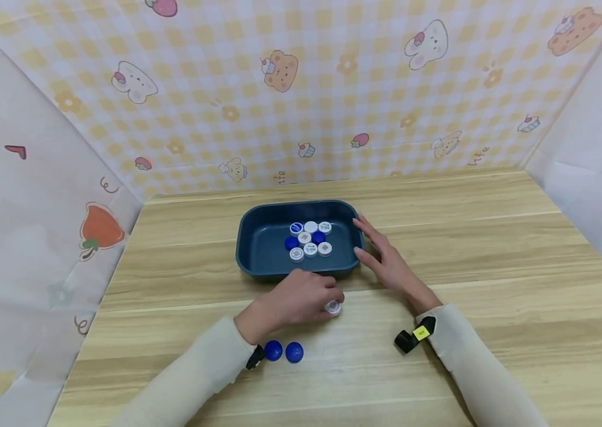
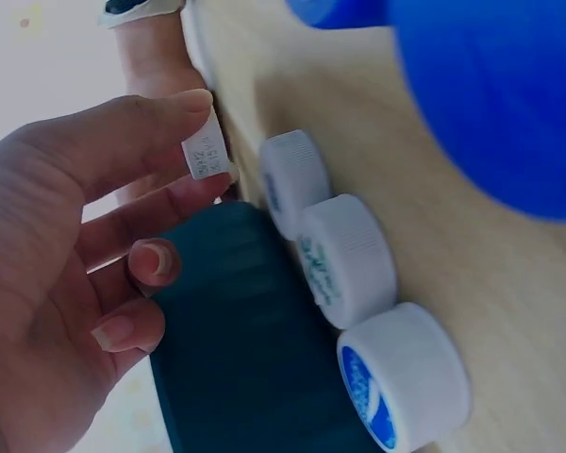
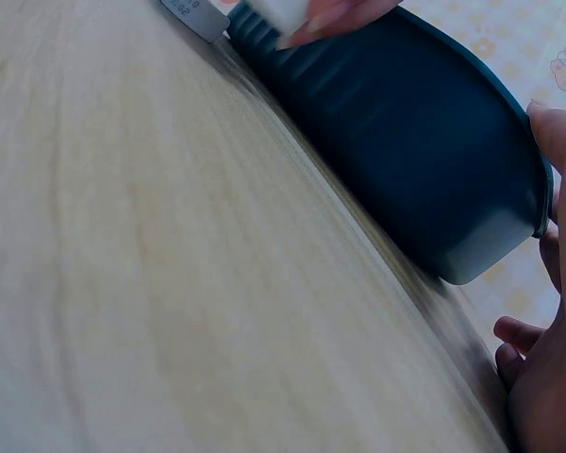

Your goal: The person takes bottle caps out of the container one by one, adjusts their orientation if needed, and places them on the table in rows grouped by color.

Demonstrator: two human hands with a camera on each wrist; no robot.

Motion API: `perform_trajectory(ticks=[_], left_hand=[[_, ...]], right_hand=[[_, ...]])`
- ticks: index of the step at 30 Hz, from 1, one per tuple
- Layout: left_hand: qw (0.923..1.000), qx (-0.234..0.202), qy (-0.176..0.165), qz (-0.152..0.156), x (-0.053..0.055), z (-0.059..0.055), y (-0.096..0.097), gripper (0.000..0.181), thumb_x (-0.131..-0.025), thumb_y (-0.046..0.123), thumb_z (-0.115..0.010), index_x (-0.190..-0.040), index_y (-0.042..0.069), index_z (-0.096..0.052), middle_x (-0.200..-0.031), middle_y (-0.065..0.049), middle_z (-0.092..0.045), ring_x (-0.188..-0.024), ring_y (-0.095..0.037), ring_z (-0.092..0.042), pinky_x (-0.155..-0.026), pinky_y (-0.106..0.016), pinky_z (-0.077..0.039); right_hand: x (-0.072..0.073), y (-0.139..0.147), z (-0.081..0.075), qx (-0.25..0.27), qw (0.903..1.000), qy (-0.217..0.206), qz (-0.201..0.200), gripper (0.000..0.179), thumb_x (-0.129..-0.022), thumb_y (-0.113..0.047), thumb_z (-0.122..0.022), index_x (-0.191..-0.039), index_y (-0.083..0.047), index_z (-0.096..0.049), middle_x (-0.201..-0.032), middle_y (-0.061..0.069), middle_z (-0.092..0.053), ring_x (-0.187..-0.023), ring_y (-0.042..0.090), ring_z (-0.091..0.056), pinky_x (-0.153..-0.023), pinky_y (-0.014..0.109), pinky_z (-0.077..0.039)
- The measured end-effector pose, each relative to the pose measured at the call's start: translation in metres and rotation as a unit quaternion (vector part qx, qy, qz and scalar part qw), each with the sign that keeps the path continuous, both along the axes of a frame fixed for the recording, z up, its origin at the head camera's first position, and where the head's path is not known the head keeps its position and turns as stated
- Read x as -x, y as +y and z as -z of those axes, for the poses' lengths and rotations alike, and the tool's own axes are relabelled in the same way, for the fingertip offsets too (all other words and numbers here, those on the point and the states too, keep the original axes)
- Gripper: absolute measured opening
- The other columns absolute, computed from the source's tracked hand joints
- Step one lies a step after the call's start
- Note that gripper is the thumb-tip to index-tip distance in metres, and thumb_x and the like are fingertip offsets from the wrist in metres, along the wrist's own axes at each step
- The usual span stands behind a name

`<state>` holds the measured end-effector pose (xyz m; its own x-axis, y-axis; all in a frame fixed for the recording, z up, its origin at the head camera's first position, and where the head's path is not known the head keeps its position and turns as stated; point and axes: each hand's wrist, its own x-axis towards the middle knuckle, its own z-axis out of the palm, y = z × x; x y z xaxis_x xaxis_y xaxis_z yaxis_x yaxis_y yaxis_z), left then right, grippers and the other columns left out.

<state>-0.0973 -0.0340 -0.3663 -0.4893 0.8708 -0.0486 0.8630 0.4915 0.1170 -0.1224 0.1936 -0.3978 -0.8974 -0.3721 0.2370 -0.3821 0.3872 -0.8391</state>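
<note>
My left hand [image 1: 298,296] pinches a white bottle cap [image 2: 206,148] between thumb and fingertip, just in front of the dark teal bin [image 1: 258,270]. Beneath that hand, several white caps [image 2: 349,260] stand in a row on the table, hidden under the hand in the head view. My right hand [image 1: 388,264] holds the right end of the bin, thumb and fingertips at its rim. Inside the bin lie several white caps [image 1: 304,238] and a few blue ones [image 1: 291,243], grouped together in the middle and right.
Two blue caps [image 1: 294,352] rest on the wooden table [image 1: 493,249] beside my left wrist. A checked cloth [image 1: 333,101] hangs behind the table, with pale sheets on both sides. Black straps with small wrist cameras [image 1: 413,338] sit on my sleeves.
</note>
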Motion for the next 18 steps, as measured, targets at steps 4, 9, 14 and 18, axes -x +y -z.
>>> perform_trajectory(ticks=[4,9,14,18], left_hand=[[0.9997,0.025,-0.007,0.000,-0.001,0.004,0.001,0.025,-0.089,0.031,-0.068,-0.113,0.023,-0.069,-0.101,0.005,-0.066,-0.077,-0.008,-0.057,-0.068,-0.020,-0.045],[0.9995,0.030,0.006,0.005,-0.002,0.011,0.001,0.023,-0.090,0.030,-0.067,-0.112,0.024,-0.069,-0.097,0.005,-0.064,-0.073,-0.009,-0.054,-0.065,-0.019,-0.043],[0.9993,0.030,0.020,0.007,-0.002,0.014,0.001,0.021,-0.091,0.030,-0.065,-0.111,0.025,-0.069,-0.096,0.005,-0.063,-0.072,-0.009,-0.052,-0.064,-0.019,-0.042],[0.9989,0.038,0.026,0.010,-0.002,0.014,0.001,0.022,-0.092,0.030,-0.064,-0.112,0.025,-0.068,-0.098,0.004,-0.063,-0.074,-0.010,-0.053,-0.064,-0.020,-0.043]], right_hand=[[0.000,0.000,-0.001,-0.003,1.0000,-0.001,0.000,0.056,-0.099,-0.010,-0.050,-0.149,-0.005,-0.028,-0.158,0.013,-0.013,-0.142,0.033,-0.015,-0.108,0.058,-0.018],[0.000,0.000,-0.001,-0.004,1.0000,-0.001,0.000,0.056,-0.099,-0.010,-0.050,-0.149,-0.005,-0.028,-0.158,0.012,-0.013,-0.142,0.033,-0.017,-0.108,0.058,-0.018],[0.000,-0.001,0.000,-0.003,1.0000,0.001,-0.001,0.056,-0.098,-0.010,-0.050,-0.150,-0.005,-0.028,-0.158,0.012,-0.013,-0.141,0.033,-0.018,-0.108,0.058,-0.018],[0.000,0.000,0.000,-0.001,1.0000,0.002,-0.001,0.056,-0.098,-0.009,-0.050,-0.150,-0.005,-0.027,-0.158,0.013,-0.013,-0.141,0.034,-0.018,-0.108,0.058,-0.018]])
